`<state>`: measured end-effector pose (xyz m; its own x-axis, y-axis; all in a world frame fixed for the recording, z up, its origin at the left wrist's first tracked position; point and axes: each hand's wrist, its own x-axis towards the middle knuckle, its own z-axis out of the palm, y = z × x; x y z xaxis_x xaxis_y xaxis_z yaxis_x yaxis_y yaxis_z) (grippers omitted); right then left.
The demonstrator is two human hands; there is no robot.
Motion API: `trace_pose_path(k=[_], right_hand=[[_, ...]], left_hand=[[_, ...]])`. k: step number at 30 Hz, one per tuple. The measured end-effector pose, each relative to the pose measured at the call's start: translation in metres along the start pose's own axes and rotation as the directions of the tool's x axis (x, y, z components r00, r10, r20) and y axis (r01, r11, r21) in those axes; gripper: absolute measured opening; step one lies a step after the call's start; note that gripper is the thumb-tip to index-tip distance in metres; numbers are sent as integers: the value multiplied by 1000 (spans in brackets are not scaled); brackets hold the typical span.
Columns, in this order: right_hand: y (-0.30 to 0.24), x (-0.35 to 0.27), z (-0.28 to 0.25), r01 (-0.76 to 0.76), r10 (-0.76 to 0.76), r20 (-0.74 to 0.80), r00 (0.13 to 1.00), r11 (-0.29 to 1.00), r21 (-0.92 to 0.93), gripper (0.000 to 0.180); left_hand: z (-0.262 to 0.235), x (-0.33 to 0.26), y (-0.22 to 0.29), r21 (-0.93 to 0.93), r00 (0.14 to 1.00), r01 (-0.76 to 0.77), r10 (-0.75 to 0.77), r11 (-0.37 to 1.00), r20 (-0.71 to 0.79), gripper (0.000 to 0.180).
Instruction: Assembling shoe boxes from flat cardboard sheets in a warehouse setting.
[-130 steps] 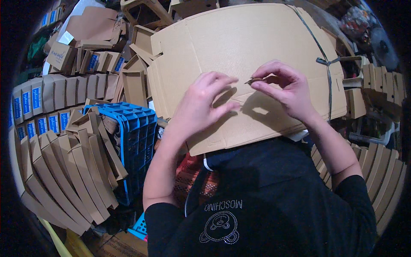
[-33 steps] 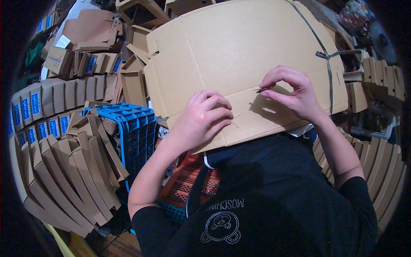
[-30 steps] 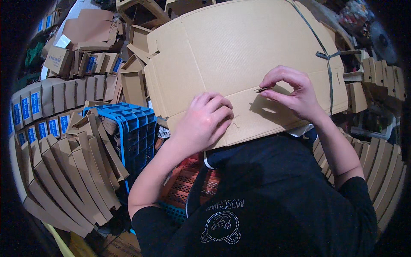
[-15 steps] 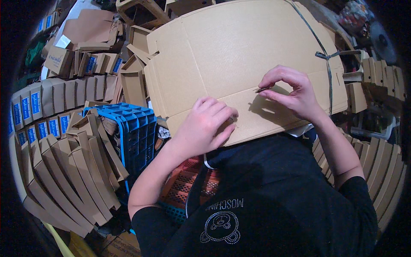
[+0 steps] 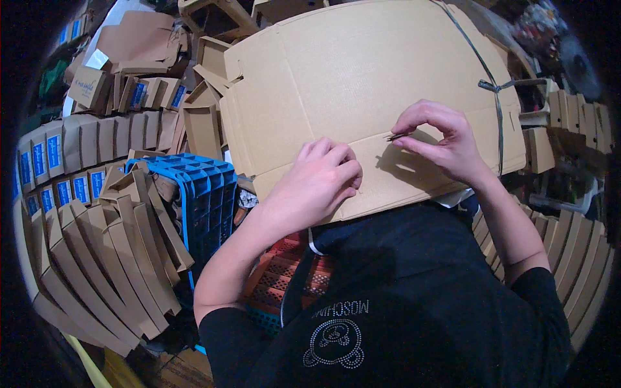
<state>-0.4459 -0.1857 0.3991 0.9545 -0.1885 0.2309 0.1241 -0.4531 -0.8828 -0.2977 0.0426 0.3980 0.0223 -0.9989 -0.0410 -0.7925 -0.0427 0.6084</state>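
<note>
A large flat cardboard sheet (image 5: 349, 71) lies in front of me, creased lengthwise, with a dark cord (image 5: 497, 103) knotted across its right side. Between the thumb and forefinger of my right hand (image 5: 446, 139) is a small bunch of thin dark strips (image 5: 396, 136). That hand hovers just over the cardboard and throws a shadow on it. My left hand (image 5: 323, 178) is at the sheet's near edge, its fingers curled in against the thumb. Whatever those fingers may hold is hidden.
Rows of folded cardboard boxes (image 5: 97, 258) crowd the left, next to a blue plastic crate (image 5: 210, 194). Red perforated plastic (image 5: 284, 271) shows below my left forearm. More boxes (image 5: 576, 258) stand in rows on the right. Behind the sheet is a wooden stool-like frame (image 5: 220, 19).
My left hand has curled tighter, its fingers drawing in toward the thumb and turning slightly. My right hand keeps its pinch in the same place.
</note>
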Motion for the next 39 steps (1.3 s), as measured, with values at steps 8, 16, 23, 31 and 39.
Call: trace_pose_path(k=[8,16,23,31,39], right_hand=[[0,-3,0,-6,6,-15,1000,1000,6,13],[2,-6,0,3,-3,4,1000,1000,24,15],[0,-9,-1,-34,33,35,999,999,31,18],[-2,-14,12,-413,398,137,907,783,466,22],[-8,-13,23,-397,398,124,909,737,546,22]], left_hand=[[-2,6,0,24,999,-26,26,999,21,15],[1,3,0,96,999,-23,19,995,51,21],[-5,3,5,74,998,-4,-1,997,68,21],[-6,12,-7,-641,926,270,-375,718,-30,18],[-2,25,2,-791,861,192,-486,581,-149,13]])
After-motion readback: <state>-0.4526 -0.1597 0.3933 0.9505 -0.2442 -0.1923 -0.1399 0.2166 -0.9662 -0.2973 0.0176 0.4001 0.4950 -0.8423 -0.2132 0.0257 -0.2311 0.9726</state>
